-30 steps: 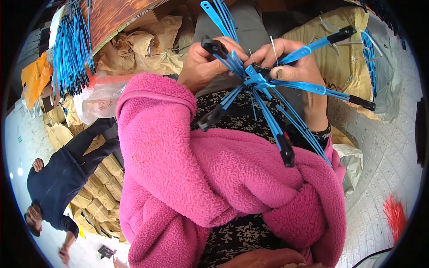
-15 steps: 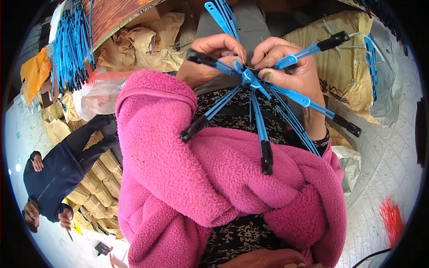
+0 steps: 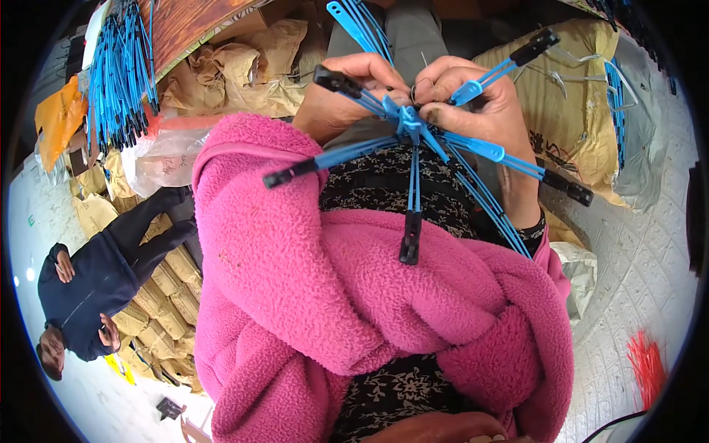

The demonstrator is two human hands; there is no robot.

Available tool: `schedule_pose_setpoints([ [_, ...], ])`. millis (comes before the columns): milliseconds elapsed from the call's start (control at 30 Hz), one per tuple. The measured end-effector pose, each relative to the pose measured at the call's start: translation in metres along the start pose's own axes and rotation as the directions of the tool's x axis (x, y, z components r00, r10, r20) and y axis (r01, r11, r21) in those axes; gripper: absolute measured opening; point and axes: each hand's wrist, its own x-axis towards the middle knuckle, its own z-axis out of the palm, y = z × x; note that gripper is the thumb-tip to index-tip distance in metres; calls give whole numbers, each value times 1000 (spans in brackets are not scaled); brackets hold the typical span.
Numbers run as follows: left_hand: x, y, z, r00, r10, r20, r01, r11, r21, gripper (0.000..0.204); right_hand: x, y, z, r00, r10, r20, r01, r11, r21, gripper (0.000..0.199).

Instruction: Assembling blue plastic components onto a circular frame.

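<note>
Head view shows a blue spoked frame (image 3: 409, 124) (black-tipped) splayed wide.

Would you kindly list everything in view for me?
Blue frame: one, blue with black tips, upper centre
Rod bundle: one, blue and black, upper left
Wooden board: one, brown, upper left
Orange sheet: one, orange, left
Crumpled paper: count unclear, tan, upper left
Plastic bag: one, clear, left
Packages: many, brown, stacked left
Co-worker: one, dark clothes, far left
Large sack: one, tan, upper right
Further rods: several, blue, far right
Red strands: one bunch, red, lower right
Textured surface: one, white, right
Fleece: one, pink, centre
Floral clothing: count unclear, black, centre
Trousers: one pair, grey, top centre
Left hand: one, bare, at frame's left
Right hand: one, bare, at frame's right
</note>
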Motion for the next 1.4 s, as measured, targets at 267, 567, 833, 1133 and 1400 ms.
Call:
schedule_pose_setpoints([
  [267, -3, 4, -10, 999, -32, 24, 33, 997, -72, 16, 3, 0, 1, 997, 7, 78, -7, 1000, 4, 18],
  [567, -4, 9, -8, 990, -114, 80, 120, 990, -80, 19, 6, -4, -2, 990, 93, 106, -85, 993, -75, 21],
  [833, -3, 13, 1, 986, -167, 21, 167, 986, -23, 19, 11, 3, -13, 966, 89, 243, -69, 994, -88, 16],
  [1133, -8, 16, 11, 941, -338, -12, 316, 890, -329, 17, 10, 3, -10, 975, 131, 181, -109, 986, -129, 16],
  [1400, -8, 0, 18, 966, -200, -161, 142, 939, -314, 22, 10, 0, -2, 993, 12, 120, -1, 995, -97, 21],
])
